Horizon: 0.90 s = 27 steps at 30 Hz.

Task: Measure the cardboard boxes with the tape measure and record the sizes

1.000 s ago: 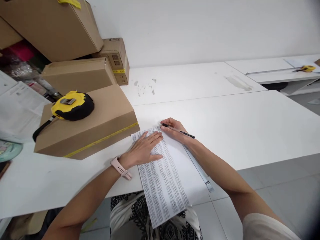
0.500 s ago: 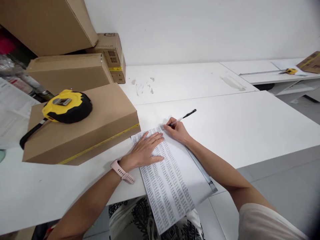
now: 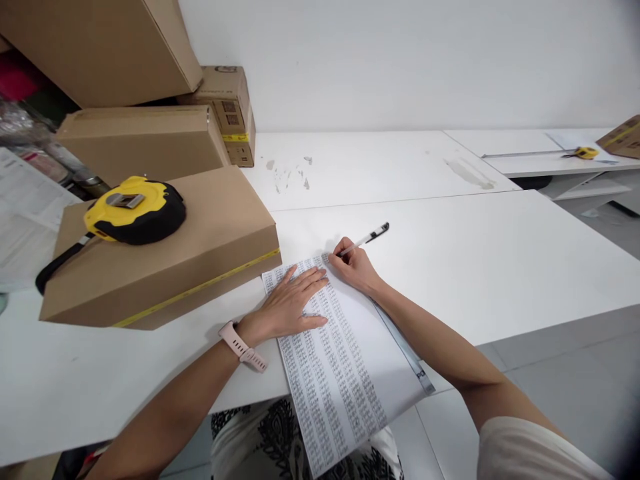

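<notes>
My left hand (image 3: pixel 294 303) lies flat with fingers spread on a sheet of paper (image 3: pixel 385 360) covered in columns of dense handwriting. In my right hand (image 3: pixel 356 268) is a pen (image 3: pixel 374 234) with a clear barrel and a black end, tilted up to the right. Its tip, hidden by my fingers, is near the top of the sheet's rightmost written column. The right part of the sheet is blank. A greyish strip with dark print (image 3: pixel 423 375) shows along the paper's right edge. The sheet's lower end hangs over the table edge above my lap.
Left of the paper stands a cardboard box (image 3: pixel 200 233) with a yellow-black tape measure (image 3: pixel 135 210) on top. More cardboard boxes (image 3: pixel 145 137) are stacked behind it. On the far right table lie a second tape measure (image 3: pixel 584 153) and a small box (image 3: pixel 623 137).
The pen's upper end has tipped slightly down and left as my right hand shifts a little. My left hand stays flat on the paper. The camera view has moved slightly.
</notes>
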{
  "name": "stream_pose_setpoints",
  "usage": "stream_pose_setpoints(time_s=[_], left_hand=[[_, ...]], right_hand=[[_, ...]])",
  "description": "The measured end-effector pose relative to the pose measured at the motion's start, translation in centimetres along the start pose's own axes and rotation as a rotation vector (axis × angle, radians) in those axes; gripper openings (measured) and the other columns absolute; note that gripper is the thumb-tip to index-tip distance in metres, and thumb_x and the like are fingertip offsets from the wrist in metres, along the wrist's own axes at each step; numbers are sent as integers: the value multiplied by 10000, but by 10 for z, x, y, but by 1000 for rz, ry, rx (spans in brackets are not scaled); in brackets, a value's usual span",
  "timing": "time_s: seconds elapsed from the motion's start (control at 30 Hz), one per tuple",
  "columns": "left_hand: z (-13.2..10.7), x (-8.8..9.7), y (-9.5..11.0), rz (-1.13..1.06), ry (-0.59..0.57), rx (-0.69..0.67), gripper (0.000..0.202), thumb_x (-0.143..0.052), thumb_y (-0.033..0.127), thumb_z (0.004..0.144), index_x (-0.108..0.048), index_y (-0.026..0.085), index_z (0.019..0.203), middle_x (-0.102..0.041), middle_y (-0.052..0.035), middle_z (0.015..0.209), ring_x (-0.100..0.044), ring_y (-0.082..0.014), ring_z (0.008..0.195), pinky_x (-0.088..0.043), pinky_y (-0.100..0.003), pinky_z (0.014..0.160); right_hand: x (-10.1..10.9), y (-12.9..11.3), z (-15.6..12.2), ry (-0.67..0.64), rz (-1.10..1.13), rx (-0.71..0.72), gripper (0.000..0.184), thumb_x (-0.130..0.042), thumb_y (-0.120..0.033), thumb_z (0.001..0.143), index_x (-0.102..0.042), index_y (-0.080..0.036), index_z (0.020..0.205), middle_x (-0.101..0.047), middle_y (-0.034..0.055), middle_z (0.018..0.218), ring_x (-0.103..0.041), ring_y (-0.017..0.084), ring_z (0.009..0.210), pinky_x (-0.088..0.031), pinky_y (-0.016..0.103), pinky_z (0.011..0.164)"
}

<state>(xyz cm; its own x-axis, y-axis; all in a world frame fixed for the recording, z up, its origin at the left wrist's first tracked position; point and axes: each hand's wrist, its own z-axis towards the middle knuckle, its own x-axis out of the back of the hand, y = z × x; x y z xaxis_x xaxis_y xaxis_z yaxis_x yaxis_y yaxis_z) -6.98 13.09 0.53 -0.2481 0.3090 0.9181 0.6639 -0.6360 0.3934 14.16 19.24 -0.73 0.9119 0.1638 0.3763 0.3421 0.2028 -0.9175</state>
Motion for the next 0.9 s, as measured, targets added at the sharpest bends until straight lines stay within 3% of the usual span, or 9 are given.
stream_pose_setpoints(time_s=[0.33, 0.9], left_hand=[[0, -1, 0, 2, -5, 1, 726, -579, 542, 901, -356, 201, 1502, -278, -101, 1634, -202, -251, 1523, -53, -512, 1253], [0, -3, -3, -14, 2, -2, 730, -557, 562, 907, -344, 204, 1507, -293, -102, 1630, -201, -263, 1523, -34, -503, 1253]], right_hand=[[1, 2, -2, 31, -1, 18, 223, -604, -325, 843, -434, -237, 729, -384, -73, 557, -364, 118, 536, -285, 284, 533], [1, -1, -1, -9, -14, 41, 226, -592, -323, 843, -422, -235, 723, -384, -72, 547, -354, 112, 529, -266, 275, 523]])
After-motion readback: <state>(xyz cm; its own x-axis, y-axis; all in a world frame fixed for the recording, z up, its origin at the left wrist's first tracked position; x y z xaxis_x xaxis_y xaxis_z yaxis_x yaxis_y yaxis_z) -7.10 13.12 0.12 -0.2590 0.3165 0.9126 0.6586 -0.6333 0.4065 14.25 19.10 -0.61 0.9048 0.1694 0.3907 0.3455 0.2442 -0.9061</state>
